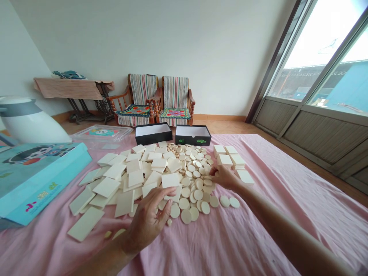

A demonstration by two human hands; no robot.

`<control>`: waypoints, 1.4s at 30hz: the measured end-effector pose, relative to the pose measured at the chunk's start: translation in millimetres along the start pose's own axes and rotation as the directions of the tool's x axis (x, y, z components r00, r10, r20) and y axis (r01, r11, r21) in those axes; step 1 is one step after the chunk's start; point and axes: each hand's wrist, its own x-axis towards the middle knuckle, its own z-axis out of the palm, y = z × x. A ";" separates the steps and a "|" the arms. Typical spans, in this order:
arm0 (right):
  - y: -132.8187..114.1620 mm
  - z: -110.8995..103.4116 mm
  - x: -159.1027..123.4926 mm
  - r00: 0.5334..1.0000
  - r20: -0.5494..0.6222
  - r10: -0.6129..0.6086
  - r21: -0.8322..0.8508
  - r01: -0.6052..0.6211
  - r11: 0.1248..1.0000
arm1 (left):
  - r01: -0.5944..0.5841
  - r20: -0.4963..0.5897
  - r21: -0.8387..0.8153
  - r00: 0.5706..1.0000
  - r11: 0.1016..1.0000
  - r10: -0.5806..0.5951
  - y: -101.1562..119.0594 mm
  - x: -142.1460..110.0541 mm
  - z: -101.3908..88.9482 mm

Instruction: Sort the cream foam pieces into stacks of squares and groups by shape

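A heap of pale square tiles [107, 186] and round discs [186, 216] covers the middle of the pink cloth, squares mostly on the left and discs on the right. My left hand [152, 211] lies over the near edge of the heap, fingers stretched out and thumb apart. Its fingertips overlap a square tile [176, 194]; I see no grip on it. At the heap's right edge, my right hand [225, 177] is closed with fingertips pinched among the discs. What it pinches is hidden. Just beyond it stand neat stacks of square tiles [224, 160].
Two black boxes with white insides [153, 134] stand behind the heap, near a clear plastic lid [103, 132]. On the left are a turquoise box [43, 191] and a white jug [34, 120]. The pink cloth [258, 153] has folds. Two chairs [175, 94] stand beyond.
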 end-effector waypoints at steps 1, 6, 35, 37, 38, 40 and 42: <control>-3.1 0.8 4.1 1.000 -0.010 0.001 0.024 -0.001 1.000 | -0.002 0.006 -0.003 1.000 1.000 0.002 0.3 -0.4 0.3; -32.5 10.2 30.7 0.997 -0.067 -0.031 0.105 0.038 0.994 | -0.011 0.023 -0.003 1.000 1.000 0.012 1.9 -1.1 0.6; 15.4 -12.2 -69.8 0.966 0.229 -0.123 -0.044 0.137 0.990 | -0.048 0.016 -0.016 0.999 0.999 0.048 -0.5 -2.8 3.7; 14.6 -10.3 -71.3 0.961 0.239 -0.142 -0.019 0.151 0.988 | -0.050 0.015 -0.018 0.999 0.999 0.050 -0.6 -2.9 3.8; 14.3 -8.6 -71.9 0.958 0.242 -0.152 -0.011 0.160 0.987 | -0.051 0.015 -0.019 0.999 0.999 0.051 -0.5 -2.8 3.7; 14.2 -4.3 -72.6 0.958 0.236 -0.165 -0.015 0.173 0.985 | -0.053 0.013 -0.023 0.998 0.998 0.053 -0.1 -2.6 3.5; 14.7 -1.2 -72.3 0.958 0.230 -0.168 -0.011 0.175 0.984 | -0.058 0.013 -0.028 0.998 0.998 0.058 0.4 -2.4 3.3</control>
